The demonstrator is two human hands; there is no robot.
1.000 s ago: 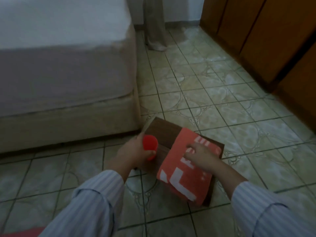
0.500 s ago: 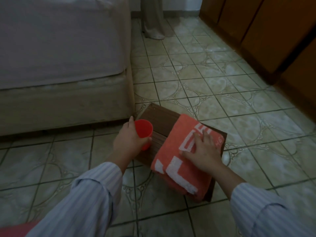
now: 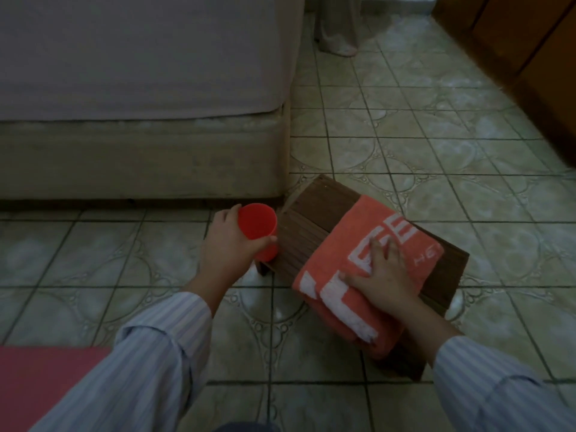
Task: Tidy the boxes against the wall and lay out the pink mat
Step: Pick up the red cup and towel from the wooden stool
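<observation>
While our left hand (image 3: 229, 244) is curled around a small red plastic cup (image 3: 258, 227), our right hand (image 3: 385, 275) lies flat and open on a folded orange towel with white letters (image 3: 358, 275). The towel rests on a low dark brown wooden box (image 3: 314, 213) that sits on the tiled floor (image 3: 405, 120), just off the corner of the bed (image 3: 140, 88). The cup is just beside the box's left edge, and we cannot tell if it touches.

The box looks hard and stiff, and we think it is a bit heavy. It should be safe to hold by its two long edges, with both hands. The towel is soft and floppy, so it may slide off if the box tips. We think it is best to take it off first.

The pink mat (image 3: 46, 378) peeks in at the bottom left corner, on the floor. Only a small part shows. It looks thin and light, and we think it will bend easily, so holding one edge should work.
</observation>
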